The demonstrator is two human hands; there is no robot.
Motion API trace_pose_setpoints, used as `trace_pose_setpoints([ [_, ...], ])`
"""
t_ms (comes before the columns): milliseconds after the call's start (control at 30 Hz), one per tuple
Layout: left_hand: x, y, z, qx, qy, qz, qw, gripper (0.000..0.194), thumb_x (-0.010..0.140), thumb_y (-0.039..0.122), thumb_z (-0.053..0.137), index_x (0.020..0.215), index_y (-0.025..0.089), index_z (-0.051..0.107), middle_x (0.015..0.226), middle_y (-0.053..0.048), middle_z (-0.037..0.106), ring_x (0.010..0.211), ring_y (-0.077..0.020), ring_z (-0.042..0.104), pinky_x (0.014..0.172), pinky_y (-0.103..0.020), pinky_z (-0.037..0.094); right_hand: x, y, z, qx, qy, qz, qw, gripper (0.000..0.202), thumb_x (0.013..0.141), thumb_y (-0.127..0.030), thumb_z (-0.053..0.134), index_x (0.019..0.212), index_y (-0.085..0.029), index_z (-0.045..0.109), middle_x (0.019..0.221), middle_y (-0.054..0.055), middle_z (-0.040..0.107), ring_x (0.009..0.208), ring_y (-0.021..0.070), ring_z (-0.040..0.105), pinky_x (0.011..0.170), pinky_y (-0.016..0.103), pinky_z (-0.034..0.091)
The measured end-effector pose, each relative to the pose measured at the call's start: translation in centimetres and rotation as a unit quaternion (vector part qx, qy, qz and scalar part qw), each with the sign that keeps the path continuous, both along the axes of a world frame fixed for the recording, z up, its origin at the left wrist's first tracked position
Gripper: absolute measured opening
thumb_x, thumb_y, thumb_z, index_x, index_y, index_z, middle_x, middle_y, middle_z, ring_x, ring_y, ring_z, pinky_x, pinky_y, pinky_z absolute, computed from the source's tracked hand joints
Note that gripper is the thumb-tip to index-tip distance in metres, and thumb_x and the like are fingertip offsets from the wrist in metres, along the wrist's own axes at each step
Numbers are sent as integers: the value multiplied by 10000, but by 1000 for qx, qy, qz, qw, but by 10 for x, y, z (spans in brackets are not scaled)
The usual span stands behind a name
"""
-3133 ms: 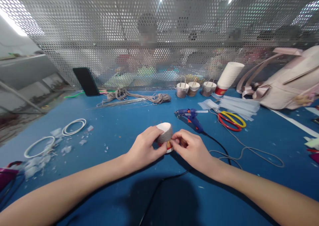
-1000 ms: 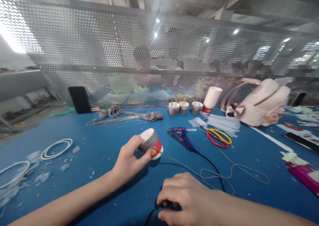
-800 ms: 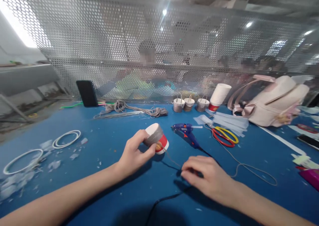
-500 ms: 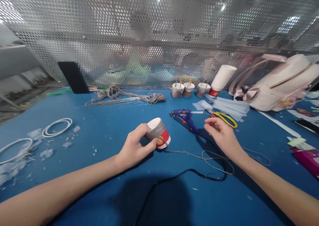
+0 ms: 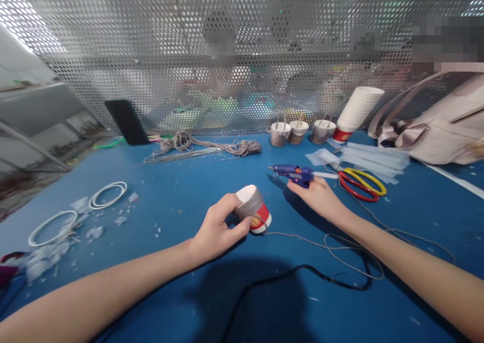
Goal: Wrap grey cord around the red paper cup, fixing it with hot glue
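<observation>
My left hand (image 5: 223,227) grips a paper cup (image 5: 252,206), tilted on its side, its upper part wrapped in grey cord and its lower part red and white. From the cup a loose grey cord (image 5: 298,236) trails rightward over the table and under my right forearm. My right hand (image 5: 317,196) is closed around the handle of a blue glue gun (image 5: 293,172), whose nozzle points left and which has a white glue stick at its back. A black cable (image 5: 264,280) lies in front of me.
Red and yellow-handled scissors (image 5: 363,184) lie right of the glue gun. Behind stand several cord-wrapped cups (image 5: 280,135), a leaning cup stack (image 5: 359,109), cord bundles (image 5: 227,146) and a phone (image 5: 126,123). White rings (image 5: 108,196) lie left, a pale backpack (image 5: 446,121) right.
My right hand has moved from beside the glue gun onto its handle and closed on it, lifting it slightly. The left hand still holds the cup. The view has shifted a little.
</observation>
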State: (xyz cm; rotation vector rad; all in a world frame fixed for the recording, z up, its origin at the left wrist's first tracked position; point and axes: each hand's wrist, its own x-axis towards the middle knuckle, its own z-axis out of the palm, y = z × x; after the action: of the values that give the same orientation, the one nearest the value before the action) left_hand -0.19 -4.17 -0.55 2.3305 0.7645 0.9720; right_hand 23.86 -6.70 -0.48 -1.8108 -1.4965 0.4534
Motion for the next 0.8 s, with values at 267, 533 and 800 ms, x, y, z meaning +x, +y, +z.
trace_pose_setpoints([
  [267, 1, -1, -2, 24, -2, 7, 1000, 89, 770, 185, 524, 693, 176, 481, 651, 14, 508, 604, -107, 450, 565, -221, 388, -27, -88, 19, 3, 32, 52, 998, 205, 793, -405, 563, 714, -216, 577, 544, -35, 603, 487, 135, 578, 478, 233, 483],
  [533, 2, -3, -4, 78, -10, 0, 997, 96, 770, 161, 536, 704, 176, 469, 655, 13, 504, 603, -108, 434, 557, -221, 381, -43, -102, 15, 69, -17, 114, 991, 180, 829, -358, 559, 730, -208, 565, 522, -56, 551, 423, 89, 493, 402, 194, 381],
  [800, 1, -4, -5, 90, -12, -9, 996, 103, 768, 128, 540, 733, 186, 463, 670, 22, 491, 620, -108, 437, 560, -217, 376, -44, -103, 10, 60, -19, 119, 991, 176, 834, -352, 550, 745, -204, 579, 548, -46, 563, 448, 93, 506, 424, 198, 386],
])
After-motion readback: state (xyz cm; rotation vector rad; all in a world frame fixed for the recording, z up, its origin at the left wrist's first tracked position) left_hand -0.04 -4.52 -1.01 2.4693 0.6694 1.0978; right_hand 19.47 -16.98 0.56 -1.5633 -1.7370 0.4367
